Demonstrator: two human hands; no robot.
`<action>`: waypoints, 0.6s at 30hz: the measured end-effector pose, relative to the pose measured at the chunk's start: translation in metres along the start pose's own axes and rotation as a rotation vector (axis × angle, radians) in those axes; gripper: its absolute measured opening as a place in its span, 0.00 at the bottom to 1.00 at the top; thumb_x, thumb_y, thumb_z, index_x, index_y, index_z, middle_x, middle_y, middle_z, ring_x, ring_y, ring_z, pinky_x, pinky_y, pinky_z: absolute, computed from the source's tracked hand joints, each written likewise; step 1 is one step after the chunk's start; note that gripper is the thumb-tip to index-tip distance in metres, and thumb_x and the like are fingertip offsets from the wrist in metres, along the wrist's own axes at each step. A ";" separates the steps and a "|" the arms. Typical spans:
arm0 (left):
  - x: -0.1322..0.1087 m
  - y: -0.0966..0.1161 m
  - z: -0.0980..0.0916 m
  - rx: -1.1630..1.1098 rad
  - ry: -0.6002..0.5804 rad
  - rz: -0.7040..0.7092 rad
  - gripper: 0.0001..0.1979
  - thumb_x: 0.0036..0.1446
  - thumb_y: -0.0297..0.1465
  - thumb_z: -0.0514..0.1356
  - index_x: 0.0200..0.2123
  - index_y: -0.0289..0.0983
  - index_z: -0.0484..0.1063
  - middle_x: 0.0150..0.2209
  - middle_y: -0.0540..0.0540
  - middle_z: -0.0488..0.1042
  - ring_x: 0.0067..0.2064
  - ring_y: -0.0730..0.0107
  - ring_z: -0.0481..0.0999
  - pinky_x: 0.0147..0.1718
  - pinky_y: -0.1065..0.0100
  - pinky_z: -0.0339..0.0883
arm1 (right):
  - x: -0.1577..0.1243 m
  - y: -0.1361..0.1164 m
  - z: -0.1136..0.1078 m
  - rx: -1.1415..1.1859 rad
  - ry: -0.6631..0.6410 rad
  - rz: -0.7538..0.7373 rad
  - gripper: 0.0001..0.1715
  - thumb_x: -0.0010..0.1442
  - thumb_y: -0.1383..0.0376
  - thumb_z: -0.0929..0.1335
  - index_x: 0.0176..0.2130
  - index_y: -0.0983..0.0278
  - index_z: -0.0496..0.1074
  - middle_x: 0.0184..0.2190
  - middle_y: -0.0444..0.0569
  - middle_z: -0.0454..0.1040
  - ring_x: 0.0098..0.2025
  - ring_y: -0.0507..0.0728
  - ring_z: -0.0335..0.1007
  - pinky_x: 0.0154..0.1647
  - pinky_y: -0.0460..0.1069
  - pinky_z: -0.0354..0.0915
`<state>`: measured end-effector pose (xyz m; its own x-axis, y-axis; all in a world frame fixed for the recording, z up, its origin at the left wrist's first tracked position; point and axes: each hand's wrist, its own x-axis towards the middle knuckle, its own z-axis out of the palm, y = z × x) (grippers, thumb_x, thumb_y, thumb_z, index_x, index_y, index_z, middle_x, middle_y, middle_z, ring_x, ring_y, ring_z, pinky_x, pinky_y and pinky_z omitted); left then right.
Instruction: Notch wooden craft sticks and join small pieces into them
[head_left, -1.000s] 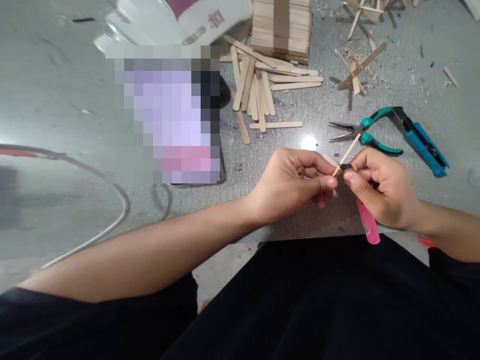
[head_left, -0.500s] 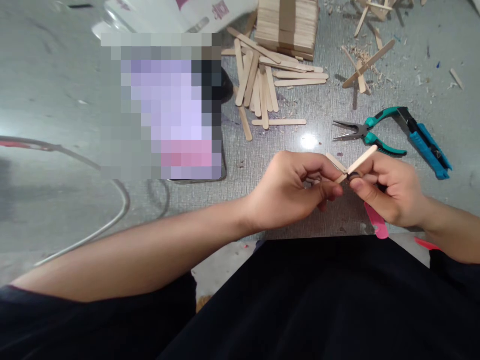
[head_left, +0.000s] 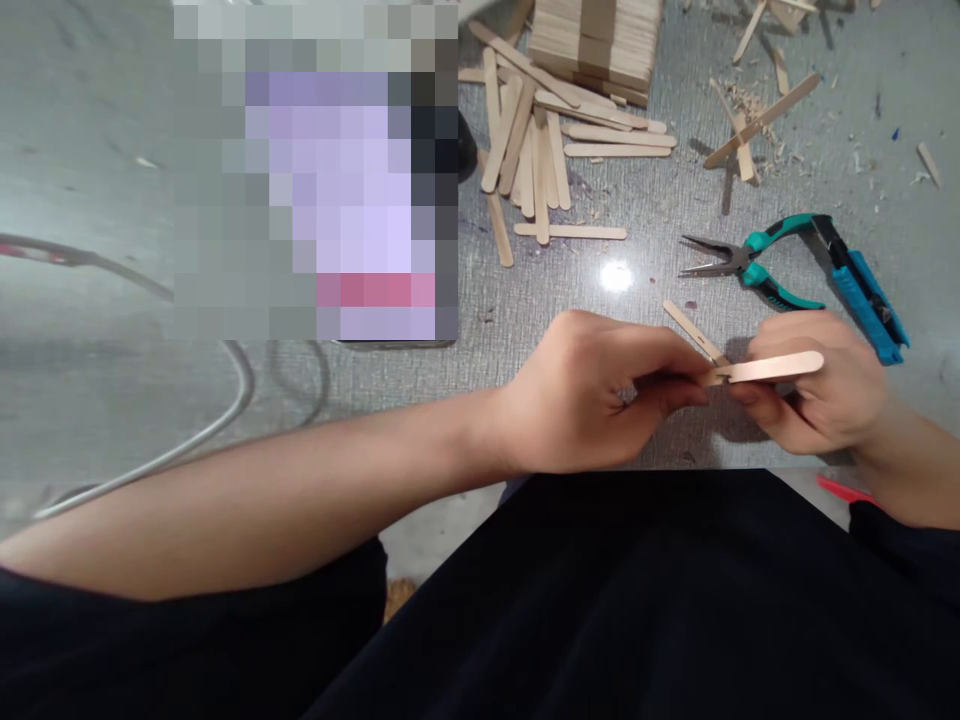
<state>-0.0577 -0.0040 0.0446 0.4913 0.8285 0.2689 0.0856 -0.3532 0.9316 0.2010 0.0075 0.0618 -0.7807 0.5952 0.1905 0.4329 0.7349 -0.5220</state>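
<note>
My left hand [head_left: 611, 390] pinches a small wooden assembly between thumb and fingers, where popsicle sticks meet. One popsicle stick [head_left: 780, 366] points right from the joint, passing in front of my right hand [head_left: 829, 385]. Another, thinner-looking popsicle stick [head_left: 686, 325] slants up and left from the same spot. My right hand is closed, its thumb and fingertips close against the joint. What lies inside its fist is hidden. Just beyond the right hand, teal-handled needle-nose pliers [head_left: 739, 262] lie with jaws apart, beside a blue utility knife [head_left: 866, 295].
A loose pile of popsicle sticks [head_left: 525, 150] lies at the back, by a banded stack of sticks [head_left: 592, 40]. Crossed sticks [head_left: 750, 135] stand among shavings at back right. At left are a blurred-out patch [head_left: 337, 180] and a pale cable [head_left: 225, 410].
The joined sticks have turned, so the nearer one now points right instead of up-right. A pink piece seen below my right hand is out of sight. The view has shifted slightly.
</note>
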 end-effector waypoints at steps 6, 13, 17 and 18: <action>0.002 -0.005 -0.002 0.108 -0.018 0.139 0.05 0.67 0.27 0.66 0.38 0.41 0.82 0.32 0.47 0.87 0.31 0.70 0.84 0.33 0.71 0.74 | 0.004 0.002 -0.005 0.083 0.006 -0.076 0.05 0.71 0.66 0.68 0.41 0.56 0.67 0.23 0.38 0.67 0.23 0.53 0.61 0.26 0.54 0.53; 0.003 -0.012 -0.003 0.154 -0.054 0.176 0.06 0.67 0.28 0.64 0.39 0.42 0.83 0.31 0.46 0.86 0.28 0.69 0.82 0.32 0.69 0.74 | 0.004 0.002 -0.003 0.067 0.059 -0.102 0.11 0.68 0.69 0.65 0.47 0.52 0.67 0.20 0.36 0.64 0.21 0.55 0.57 0.27 0.53 0.53; 0.003 -0.012 -0.004 0.164 -0.080 0.154 0.07 0.65 0.27 0.64 0.39 0.43 0.83 0.31 0.46 0.85 0.29 0.67 0.83 0.36 0.68 0.74 | 0.002 0.003 -0.004 0.045 0.061 -0.102 0.08 0.72 0.65 0.63 0.47 0.51 0.68 0.20 0.37 0.65 0.20 0.54 0.58 0.26 0.54 0.53; 0.003 -0.012 -0.004 0.164 -0.078 0.167 0.07 0.65 0.27 0.64 0.40 0.43 0.83 0.31 0.46 0.85 0.29 0.67 0.83 0.36 0.68 0.74 | 0.001 0.003 -0.004 0.037 0.067 -0.108 0.08 0.73 0.65 0.63 0.47 0.52 0.69 0.20 0.37 0.66 0.20 0.54 0.59 0.26 0.54 0.54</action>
<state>-0.0609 0.0045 0.0351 0.5749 0.7190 0.3905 0.1340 -0.5536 0.8219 0.2030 0.0117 0.0645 -0.7893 0.5346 0.3019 0.3300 0.7840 -0.5258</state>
